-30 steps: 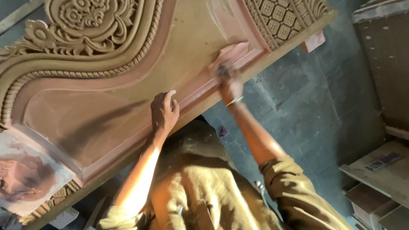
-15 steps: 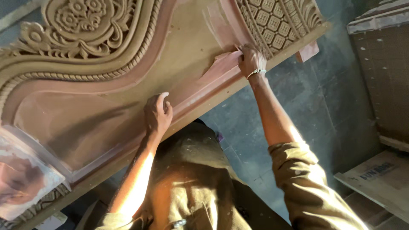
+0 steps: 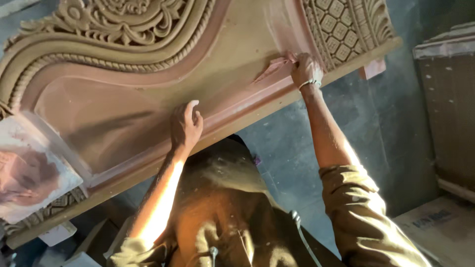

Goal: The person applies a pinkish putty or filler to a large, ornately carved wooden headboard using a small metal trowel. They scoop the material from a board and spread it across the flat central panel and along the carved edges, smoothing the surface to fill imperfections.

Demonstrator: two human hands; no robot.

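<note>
The left hand [image 3: 185,126] stays flat and open on the carved wooden panel [image 3: 123,104], fingers spread. Farther off, the right hand [image 3: 307,69], arm outstretched, has slid its pinched sandpaper [image 3: 277,66] toward the lattice carving [image 3: 336,24].

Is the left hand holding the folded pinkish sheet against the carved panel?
No, the left hand rests bare on the carved panel; the right hand presses the sheet.
</note>
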